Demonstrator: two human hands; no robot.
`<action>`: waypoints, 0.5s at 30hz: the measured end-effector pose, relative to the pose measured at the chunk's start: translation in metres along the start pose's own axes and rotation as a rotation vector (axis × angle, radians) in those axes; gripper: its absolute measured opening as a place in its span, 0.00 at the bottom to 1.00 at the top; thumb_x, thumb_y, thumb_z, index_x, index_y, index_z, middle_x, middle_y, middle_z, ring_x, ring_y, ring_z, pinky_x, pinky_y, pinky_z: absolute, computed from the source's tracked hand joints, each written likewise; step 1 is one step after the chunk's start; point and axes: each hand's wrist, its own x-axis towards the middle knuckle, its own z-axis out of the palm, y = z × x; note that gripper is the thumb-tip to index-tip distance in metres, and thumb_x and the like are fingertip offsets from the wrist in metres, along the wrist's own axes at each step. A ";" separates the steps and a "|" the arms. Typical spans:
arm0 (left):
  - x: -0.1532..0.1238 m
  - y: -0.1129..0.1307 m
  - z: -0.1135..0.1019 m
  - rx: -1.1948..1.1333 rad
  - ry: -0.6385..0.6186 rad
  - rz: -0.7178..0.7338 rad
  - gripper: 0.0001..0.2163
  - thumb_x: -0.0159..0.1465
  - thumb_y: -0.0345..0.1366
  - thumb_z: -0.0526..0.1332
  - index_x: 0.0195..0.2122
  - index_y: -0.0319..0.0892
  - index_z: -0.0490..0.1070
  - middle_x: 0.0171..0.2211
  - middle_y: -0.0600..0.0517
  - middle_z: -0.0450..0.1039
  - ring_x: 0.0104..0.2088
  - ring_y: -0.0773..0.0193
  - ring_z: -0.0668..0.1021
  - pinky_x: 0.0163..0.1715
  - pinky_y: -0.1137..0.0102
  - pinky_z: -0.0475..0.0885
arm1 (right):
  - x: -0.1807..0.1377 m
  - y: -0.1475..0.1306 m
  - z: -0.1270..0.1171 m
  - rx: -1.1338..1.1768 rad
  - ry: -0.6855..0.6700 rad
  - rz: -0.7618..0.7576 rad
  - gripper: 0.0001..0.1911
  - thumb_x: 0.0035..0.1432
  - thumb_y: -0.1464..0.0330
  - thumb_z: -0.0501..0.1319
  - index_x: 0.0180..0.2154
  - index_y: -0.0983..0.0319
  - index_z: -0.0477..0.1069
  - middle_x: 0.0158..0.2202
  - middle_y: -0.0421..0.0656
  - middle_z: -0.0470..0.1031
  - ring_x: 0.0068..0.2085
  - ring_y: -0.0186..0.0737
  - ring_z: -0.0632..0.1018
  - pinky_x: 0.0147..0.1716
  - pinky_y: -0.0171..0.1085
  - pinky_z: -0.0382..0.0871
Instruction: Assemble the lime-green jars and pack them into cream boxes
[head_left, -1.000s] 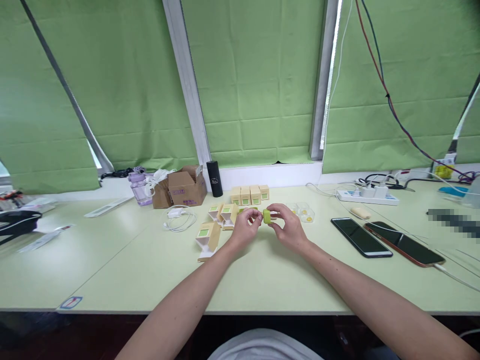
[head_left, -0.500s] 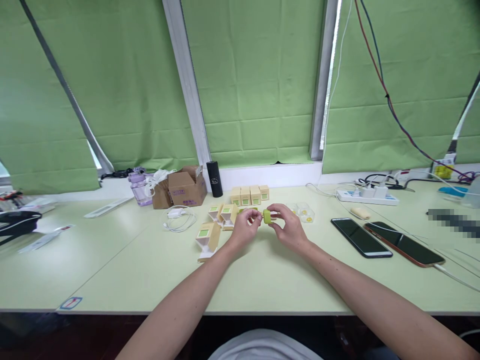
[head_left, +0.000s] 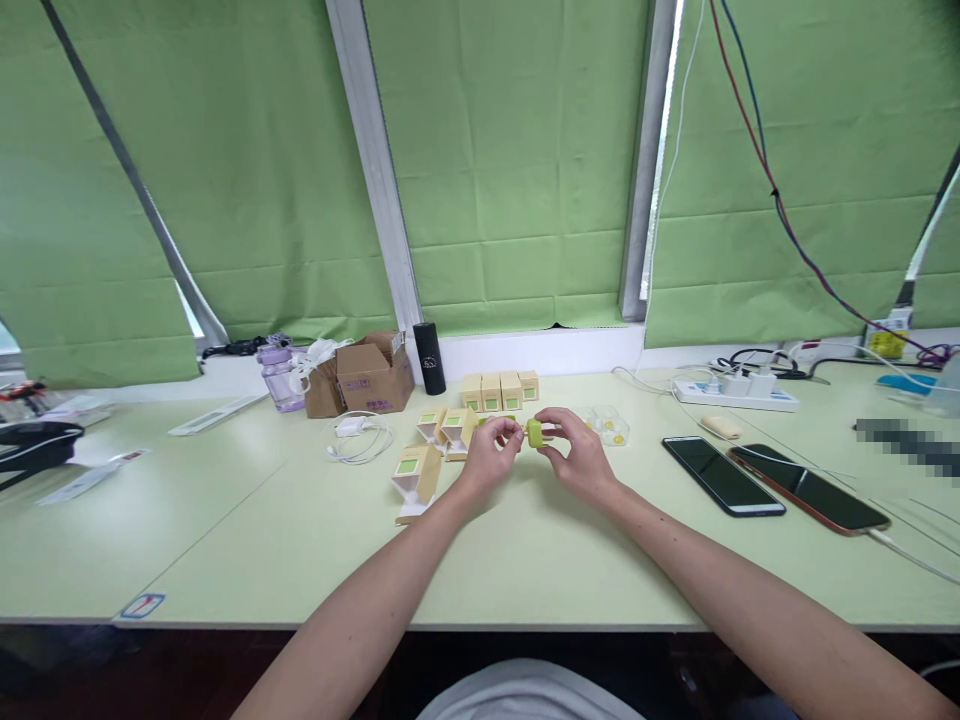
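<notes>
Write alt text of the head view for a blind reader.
A person's right hand pinches a small green object over a pale desk, the left hand close beside it. Small tan boxes are beyond and to the left of the hands, a clear container sits beyond the right hand, and two phones lie farther right.

There are two hands [head_left: 579, 455] and one little green block [head_left: 535, 433] between them. Four small tan boxes [head_left: 491, 390] look shut, and three tan boxes [head_left: 420, 472] are open. I see two phones [head_left: 721, 475], one black tube [head_left: 429, 358], one purple bottle [head_left: 283, 378], one clear tray [head_left: 624, 426] and one white power strip [head_left: 772, 401]. There is one brown cardboard box [head_left: 371, 385].
</notes>
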 end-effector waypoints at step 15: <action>0.000 -0.002 0.000 0.000 0.000 -0.003 0.07 0.67 0.38 0.62 0.33 0.41 0.73 0.27 0.52 0.74 0.30 0.64 0.75 0.36 0.67 0.71 | 0.001 -0.001 -0.001 0.002 0.007 -0.002 0.21 0.61 0.76 0.61 0.54 0.55 0.71 0.52 0.47 0.75 0.53 0.49 0.79 0.51 0.55 0.84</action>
